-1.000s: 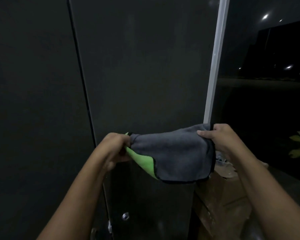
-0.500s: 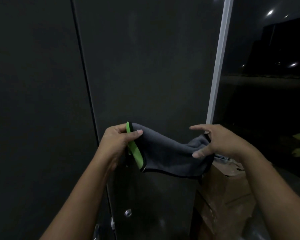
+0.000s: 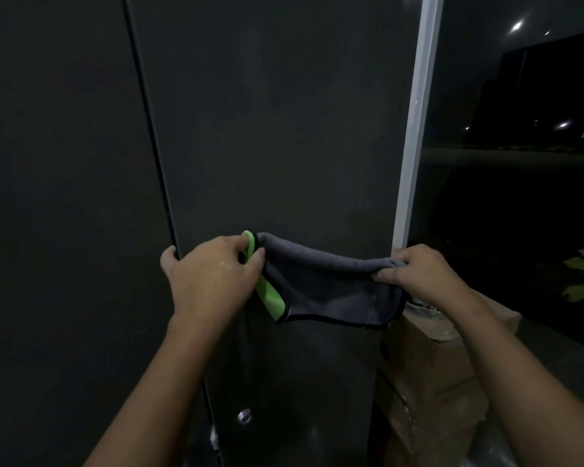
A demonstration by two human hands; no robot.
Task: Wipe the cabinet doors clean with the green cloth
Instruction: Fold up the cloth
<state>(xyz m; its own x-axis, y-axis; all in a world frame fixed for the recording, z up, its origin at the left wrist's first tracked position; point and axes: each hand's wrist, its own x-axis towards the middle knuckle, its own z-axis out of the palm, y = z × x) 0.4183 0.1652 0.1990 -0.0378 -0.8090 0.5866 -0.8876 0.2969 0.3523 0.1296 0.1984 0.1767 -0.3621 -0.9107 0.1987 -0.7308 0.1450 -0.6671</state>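
The green cloth is held stretched in front of the cabinet door, at about the door's lower-middle height; whether it touches the panel cannot be confirmed. The left hand pinches the cloth corner nearest the door's seam edge, thumb and forefinger closed on the fabric and one finger reaching toward the seam. The right hand grips the opposite end, fingers curled round a bunched fold, near the door's outer edge beside the white frame strip. Probable faults from here:

- A two-corner pinch gives poor pressure, so a wipe made this way would likely skim the panel and leave streaks.
- The slack lower hem could snag on the round fitting low on the door.
- A light pinch may let a corner slip free.
- Low light may hide missed areas on the dark finish.

The cloth is a soft, napped fabric, likely microfibre, grey on the visible face and bright green on the reverse, with a dark stitched border. It sags in a shallow curve between the two grips. The door is a flat, matte, dark panel with straight edges. A rough, stained cardboard box sits beyond the door's outer edge, below the frame strip.
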